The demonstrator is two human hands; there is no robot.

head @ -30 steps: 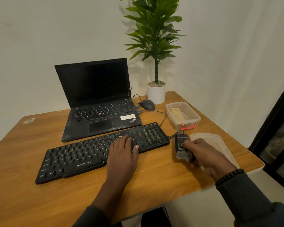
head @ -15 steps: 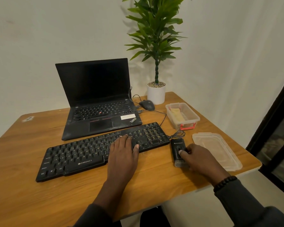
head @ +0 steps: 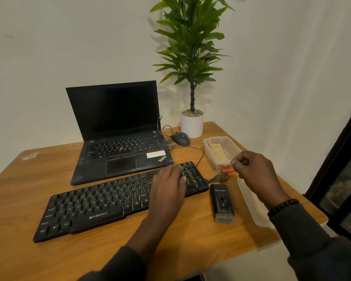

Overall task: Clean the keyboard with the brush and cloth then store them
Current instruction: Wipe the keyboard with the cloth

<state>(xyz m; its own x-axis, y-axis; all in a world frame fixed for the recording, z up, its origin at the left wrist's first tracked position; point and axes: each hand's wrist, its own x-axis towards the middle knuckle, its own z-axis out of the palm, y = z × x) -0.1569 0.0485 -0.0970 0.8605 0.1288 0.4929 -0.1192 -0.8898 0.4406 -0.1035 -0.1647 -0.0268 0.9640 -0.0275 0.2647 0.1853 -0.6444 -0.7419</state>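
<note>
- Two hands at work: the left hand (head: 166, 191) lies flat on the Zebronics keyboard (head: 118, 201), steadying it.
- The right hand (head: 255, 169), fingers curled on nothing, hovers by the clear box (head: 234, 147) holding the cloth (head: 218, 154).
- The brush (head: 221, 202) rests beside the keyboard.

Head cam, looks fwd-down at desk (head: 49, 258), near.

Black keyboard (head: 101, 205), black brush (head: 221, 201), grey bristles; tan cloth (head: 218, 154); wood-grain table (head: 18, 209).

Matt plastic keyboard (head: 118, 201) — wood table (head: 28, 258)
</note>
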